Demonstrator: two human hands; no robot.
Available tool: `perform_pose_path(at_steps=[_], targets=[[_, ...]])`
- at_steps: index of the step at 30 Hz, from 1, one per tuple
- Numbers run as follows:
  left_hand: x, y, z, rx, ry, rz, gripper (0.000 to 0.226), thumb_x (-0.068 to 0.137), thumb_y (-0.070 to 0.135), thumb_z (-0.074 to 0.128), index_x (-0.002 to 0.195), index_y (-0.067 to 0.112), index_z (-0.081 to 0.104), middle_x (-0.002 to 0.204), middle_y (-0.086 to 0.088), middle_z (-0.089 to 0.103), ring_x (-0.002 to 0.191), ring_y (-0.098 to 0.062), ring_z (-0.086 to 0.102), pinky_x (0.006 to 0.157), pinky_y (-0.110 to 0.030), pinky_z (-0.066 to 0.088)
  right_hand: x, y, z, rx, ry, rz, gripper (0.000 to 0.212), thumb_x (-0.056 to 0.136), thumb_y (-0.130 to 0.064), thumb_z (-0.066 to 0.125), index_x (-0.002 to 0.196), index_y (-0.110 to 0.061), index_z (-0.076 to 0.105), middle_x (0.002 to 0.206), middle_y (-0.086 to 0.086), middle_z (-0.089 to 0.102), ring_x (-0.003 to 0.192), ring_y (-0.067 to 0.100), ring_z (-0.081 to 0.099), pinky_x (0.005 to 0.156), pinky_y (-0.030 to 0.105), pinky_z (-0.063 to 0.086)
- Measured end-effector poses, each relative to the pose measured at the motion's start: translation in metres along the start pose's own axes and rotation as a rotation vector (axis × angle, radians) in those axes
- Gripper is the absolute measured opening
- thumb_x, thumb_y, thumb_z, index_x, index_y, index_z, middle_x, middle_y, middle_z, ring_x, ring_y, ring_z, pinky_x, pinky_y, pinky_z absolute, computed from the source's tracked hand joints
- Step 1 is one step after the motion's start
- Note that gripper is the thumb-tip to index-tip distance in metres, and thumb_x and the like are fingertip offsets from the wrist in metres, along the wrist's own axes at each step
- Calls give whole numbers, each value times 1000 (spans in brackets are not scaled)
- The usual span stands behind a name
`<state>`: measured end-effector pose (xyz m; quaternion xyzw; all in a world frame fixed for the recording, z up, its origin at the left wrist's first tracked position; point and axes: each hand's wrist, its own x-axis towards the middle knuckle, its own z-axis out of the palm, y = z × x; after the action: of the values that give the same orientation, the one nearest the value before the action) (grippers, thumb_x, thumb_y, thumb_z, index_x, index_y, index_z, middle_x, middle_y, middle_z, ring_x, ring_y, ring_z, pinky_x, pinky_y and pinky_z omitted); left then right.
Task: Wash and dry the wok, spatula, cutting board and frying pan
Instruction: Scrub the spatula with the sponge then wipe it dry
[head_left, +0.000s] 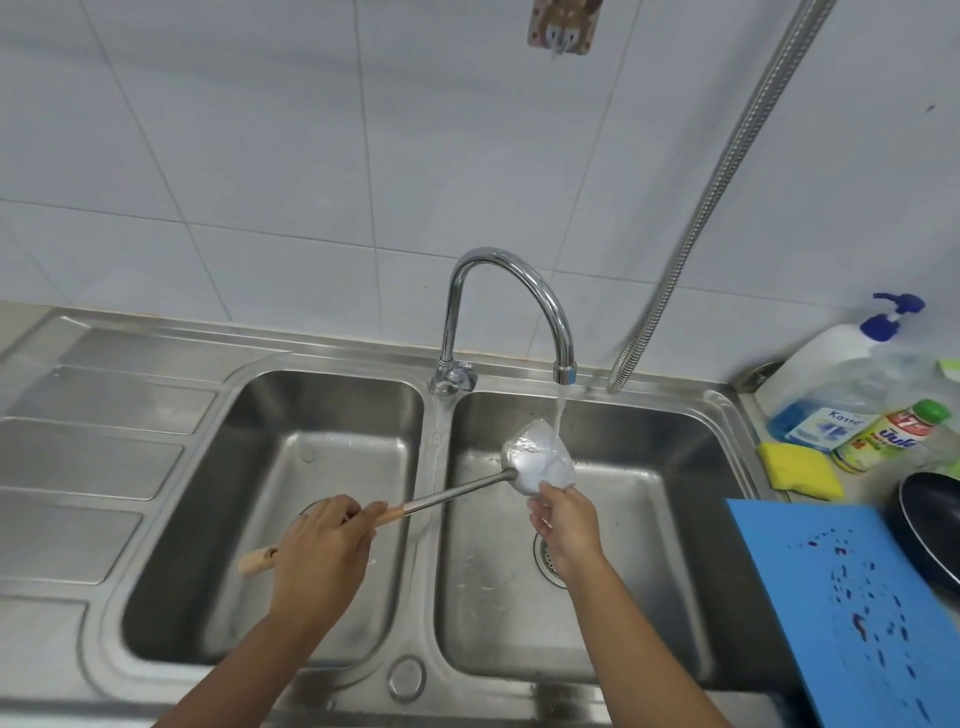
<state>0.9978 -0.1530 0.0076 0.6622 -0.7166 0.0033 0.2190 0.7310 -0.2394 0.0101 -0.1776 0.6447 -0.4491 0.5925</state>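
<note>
My left hand (326, 543) grips the wooden handle of the metal spatula (457, 491), which slants up to the right across the sink divider. The spatula's blade sits under the running stream from the tap (524, 291), over the right basin. My right hand (563, 525) touches the blade from below with its fingertips. A blue cutting board (841, 613) with dark stains lies on the counter at the right. The black frying pan (930, 530) rests just behind the board. No wok is in sight.
A double steel sink (431, 649) with a ribbed drainboard (93, 467) on the left. At the right stand a pump bottle of blue liquid (831, 384), a green-capped dish soap bottle (893, 434) and a yellow sponge (800, 467). A metal hose (727, 171) hangs along the tiled wall.
</note>
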Motion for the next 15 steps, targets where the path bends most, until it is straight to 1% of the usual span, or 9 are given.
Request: perform_pose_path(at_steps=[2, 4, 7, 9, 12, 13, 15], targets=[[3, 1, 2, -21, -12, 9, 42, 63, 1, 86, 100, 18, 77, 73, 5, 57, 59, -19, 52, 56, -27, 30, 2, 1, -1, 55, 22, 2, 7, 95, -8, 56, 90, -10, 61, 84, 8, 63, 74, 15, 59, 70, 24, 50], [7, 1, 3, -60, -23, 0, 41, 65, 2, 84, 101, 19, 76, 74, 7, 56, 60, -18, 52, 54, -28, 34, 3, -1, -4, 122, 13, 8, 4, 95, -6, 57, 93, -6, 61, 83, 8, 64, 71, 14, 59, 68, 23, 50], [13, 0, 1, -131, -63, -36, 38, 69, 7, 83, 103, 22, 76, 73, 10, 57, 62, -17, 54, 55, -28, 41, 4, -7, -9, 96, -21, 2, 6, 94, -9, 60, 96, -5, 62, 75, 7, 62, 69, 15, 58, 66, 24, 49], [12, -4, -1, -175, -102, -46, 32, 75, 14, 79, 105, 24, 75, 72, 12, 59, 65, -16, 57, 57, -28, 45, 3, -10, -11, 49, -42, 12, 10, 92, -17, 64, 93, -7, 63, 81, 7, 65, 76, 17, 61, 71, 25, 50], [10, -4, -4, -207, -198, -51, 22, 87, 32, 63, 107, 37, 69, 75, 16, 60, 70, -8, 58, 61, -27, 48, 0, -11, -9, 45, -61, 35, 20, 90, -28, 67, 99, -10, 65, 100, 7, 67, 94, 21, 62, 79, 27, 52], [10, 0, -5, -219, -237, -46, 21, 89, 36, 58, 108, 39, 68, 76, 18, 59, 71, -4, 56, 61, -25, 47, -2, -11, -7, 74, -59, 46, 23, 90, -30, 68, 101, -10, 66, 102, 7, 66, 96, 22, 62, 80, 28, 53], [17, 12, -5, -257, -315, -40, 21, 94, 40, 52, 110, 41, 66, 81, 18, 63, 72, -2, 55, 63, -24, 47, -4, -9, -5, 151, -50, 69, 30, 88, -33, 69, 103, -8, 65, 103, 9, 63, 97, 25, 62, 78, 30, 54]])
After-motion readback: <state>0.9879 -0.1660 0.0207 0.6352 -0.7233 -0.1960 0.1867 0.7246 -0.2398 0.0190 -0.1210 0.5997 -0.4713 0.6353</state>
